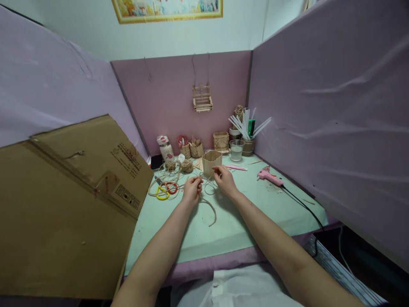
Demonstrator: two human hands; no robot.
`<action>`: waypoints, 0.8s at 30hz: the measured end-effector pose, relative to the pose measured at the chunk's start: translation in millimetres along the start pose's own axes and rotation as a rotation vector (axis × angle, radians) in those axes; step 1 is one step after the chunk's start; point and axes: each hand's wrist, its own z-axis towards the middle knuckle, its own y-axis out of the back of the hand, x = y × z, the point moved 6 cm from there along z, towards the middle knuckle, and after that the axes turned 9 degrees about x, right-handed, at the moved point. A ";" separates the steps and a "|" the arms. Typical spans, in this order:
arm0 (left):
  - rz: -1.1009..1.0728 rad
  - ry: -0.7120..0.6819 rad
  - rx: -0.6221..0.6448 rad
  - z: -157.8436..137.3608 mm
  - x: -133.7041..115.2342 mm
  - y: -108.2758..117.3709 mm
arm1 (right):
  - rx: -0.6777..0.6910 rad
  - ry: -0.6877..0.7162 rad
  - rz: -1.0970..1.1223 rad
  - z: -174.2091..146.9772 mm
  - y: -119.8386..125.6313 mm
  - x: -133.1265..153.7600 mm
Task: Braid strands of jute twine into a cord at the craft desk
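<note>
My left hand point(192, 189) is closed in a pinch on jute twine, and a loose tail of the twine point(211, 209) curves over the table below it. My right hand point(225, 180) is closed too, its fingertips pinched beside a thin loop of the same twine that runs between the hands. Just behind them stands a wavy-sided cup of pale wooden sticks point(211, 163). Left of my left hand, scissors with red and yellow handles point(162, 194) lie among tangled twine.
Twine balls point(187, 166), a white bottle point(165, 149), stick-filled holders point(196, 148) and a glass of cloudy liquid point(236, 151) stand at the back. A pink glue gun point(270, 175) with a black cord lies right. A large cardboard box point(79, 204) leans in from the left.
</note>
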 end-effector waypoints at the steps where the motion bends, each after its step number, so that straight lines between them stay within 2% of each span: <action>1: 0.021 -0.021 0.001 -0.5 0.2 -0.7 | 0.021 0.043 0.025 1.6 -3.2 8.7; 4: 0.074 -0.078 -0.002 -2.6 -0.6 -1.6 | 0.092 0.110 0.087 0.3 -16.0 27.0; 9: 0.198 -0.139 -0.049 -1.7 0.7 2.7 | -0.134 0.034 0.076 -19.7 -9.1 20.4; 14: 0.372 -0.262 -0.068 1.1 0.1 4.3 | -0.006 0.111 0.060 -29.3 -12.4 18.7; 19: 0.498 -0.378 -0.052 -2.7 -4.4 0.5 | -0.060 0.153 0.109 -28.9 -12.2 19.3; 24: 0.657 -0.425 -0.015 -10.9 -9.9 -7.8 | -0.057 0.113 0.134 -28.2 -14.6 15.5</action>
